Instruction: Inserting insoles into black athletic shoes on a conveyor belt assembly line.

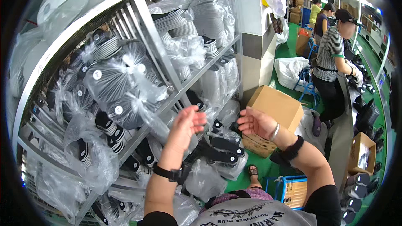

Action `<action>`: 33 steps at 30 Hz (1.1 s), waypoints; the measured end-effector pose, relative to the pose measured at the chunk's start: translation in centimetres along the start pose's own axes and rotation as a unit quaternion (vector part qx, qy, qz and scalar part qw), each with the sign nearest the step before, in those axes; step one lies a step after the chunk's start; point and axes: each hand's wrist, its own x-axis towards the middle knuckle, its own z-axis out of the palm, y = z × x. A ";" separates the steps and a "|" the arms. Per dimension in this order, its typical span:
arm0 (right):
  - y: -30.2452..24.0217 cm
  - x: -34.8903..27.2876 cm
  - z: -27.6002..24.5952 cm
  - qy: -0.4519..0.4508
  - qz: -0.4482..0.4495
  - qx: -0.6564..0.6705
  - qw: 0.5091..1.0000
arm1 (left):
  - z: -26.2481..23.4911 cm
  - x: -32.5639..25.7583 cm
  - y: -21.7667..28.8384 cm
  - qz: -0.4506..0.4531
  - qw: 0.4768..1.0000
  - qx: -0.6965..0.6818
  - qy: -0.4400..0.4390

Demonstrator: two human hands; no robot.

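My left hand is raised in front of the metal rack, its fingers apart and slightly curled, with nothing in it. Opposite it, my right hand is held up with fingers spread and palm bare, overlapping the cardboard box in the picture. Below and between the hands lie black insoles with white round stickers, some in clear plastic bags. On the rack, bagged stacks of insoles fill the shelves. A knotted clear bag of dark insoles sits left of my left hand.
A blue-framed stool stands by my right elbow. To the right, a person in a striped shirt works at a line of black shoes; two more people are beyond. A white sack and an open carton are on the right side.
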 end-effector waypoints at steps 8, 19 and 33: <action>-9.3 11.4 -5.7 0.057 -0.009 0.007 0.998 | 2.2 13.4 8.6 0.045 0.991 -0.105 0.072; -14.3 23.2 -8.3 -0.045 0.017 0.001 0.999 | 2.5 23.6 12.6 0.121 0.942 -0.084 0.303; 2.3 30.9 -14.1 -0.005 0.278 0.014 0.960 | -5.2 21.6 -19.0 -0.125 0.890 -0.050 0.435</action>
